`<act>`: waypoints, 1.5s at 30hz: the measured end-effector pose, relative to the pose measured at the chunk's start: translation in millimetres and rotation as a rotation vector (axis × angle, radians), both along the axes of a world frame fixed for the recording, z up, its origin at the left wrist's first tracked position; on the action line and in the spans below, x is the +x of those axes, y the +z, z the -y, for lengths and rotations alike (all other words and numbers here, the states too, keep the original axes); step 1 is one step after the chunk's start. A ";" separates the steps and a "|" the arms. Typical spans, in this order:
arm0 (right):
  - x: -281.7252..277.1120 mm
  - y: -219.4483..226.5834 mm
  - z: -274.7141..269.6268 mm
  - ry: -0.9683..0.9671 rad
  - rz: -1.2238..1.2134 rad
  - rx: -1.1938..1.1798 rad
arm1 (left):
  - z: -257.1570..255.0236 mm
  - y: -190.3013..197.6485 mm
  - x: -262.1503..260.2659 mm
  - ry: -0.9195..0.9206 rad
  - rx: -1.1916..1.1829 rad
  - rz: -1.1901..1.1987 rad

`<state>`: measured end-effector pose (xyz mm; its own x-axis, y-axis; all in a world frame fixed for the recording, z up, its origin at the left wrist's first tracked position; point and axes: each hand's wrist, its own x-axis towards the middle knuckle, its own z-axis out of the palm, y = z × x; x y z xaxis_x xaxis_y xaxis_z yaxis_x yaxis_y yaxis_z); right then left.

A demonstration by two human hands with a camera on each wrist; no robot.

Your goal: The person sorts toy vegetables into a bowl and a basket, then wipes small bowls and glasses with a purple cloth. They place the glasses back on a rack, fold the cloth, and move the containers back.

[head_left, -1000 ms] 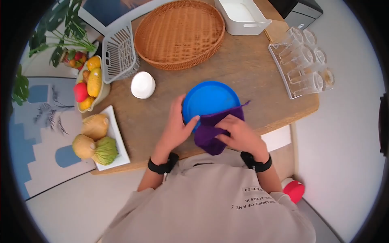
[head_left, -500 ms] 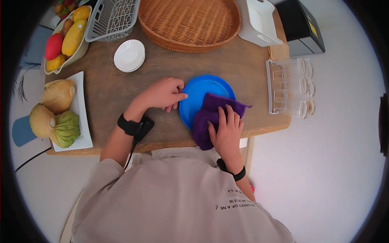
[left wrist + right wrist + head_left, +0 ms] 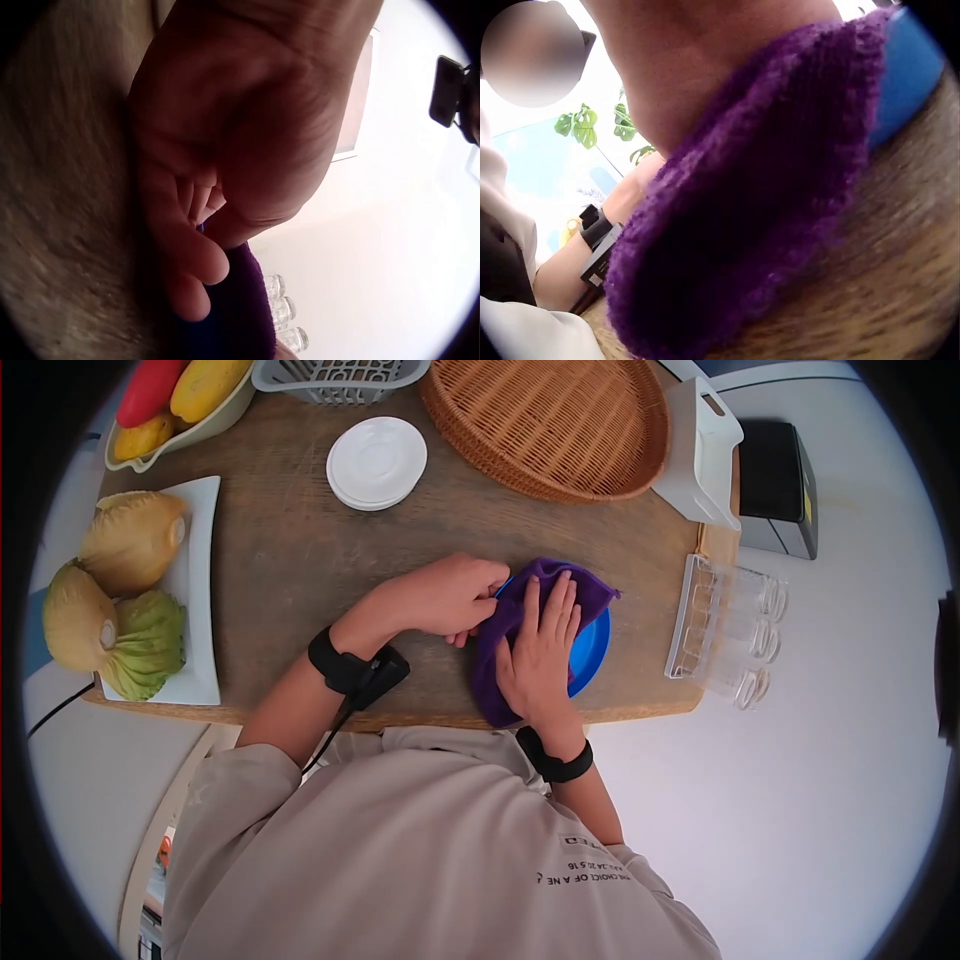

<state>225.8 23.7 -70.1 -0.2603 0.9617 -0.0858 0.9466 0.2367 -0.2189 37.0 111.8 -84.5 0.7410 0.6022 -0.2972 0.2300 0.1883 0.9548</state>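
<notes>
We have the blue plate (image 3: 592, 650) at the near side of the wooden table (image 3: 285, 560), lying flat just in front of the person, with bare blue showing along its right side. The purple cloth (image 3: 512, 612) covers much of its middle and left, and spills over the near rim toward the table's near edge.

On the cloth, the right hand (image 3: 540, 660) lies with its fingers stretched out and pressing down; it is not clenched, and we see no pinch. At the plate's left rim, the left hand (image 3: 450, 595) has its fingers curled, and it appears to us to be grasping that rim between thumb and fingers.

We take the step in hand to be wiping the plate's upper face, one hand steadying and the other rubbing. The next move, we judge, calls for a firm hold on the rim while the flat palm carries the cloth to the uncovered right side.

Farther out, we find the stacked white dishes (image 3: 377, 460) far and left of the plate, the wicker tray (image 3: 550, 420) beyond on the far side, and the drinking glasses (image 3: 760, 620) on their rack (image 3: 678, 630) at the right.
</notes>
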 end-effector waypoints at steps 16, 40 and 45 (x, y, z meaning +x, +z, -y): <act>59.1 35.1 -33.8 0.611 0.313 -0.209 | -2.5 4.9 -3.9 -0.046 -0.021 -0.042; -46.7 8.2 -11.2 -0.273 0.630 -0.124 | -11.6 13.1 -6.8 0.013 -0.108 -0.061; -29.5 28.0 1.3 -0.079 0.406 -0.321 | -10.6 13.1 -2.0 0.041 -0.129 -0.104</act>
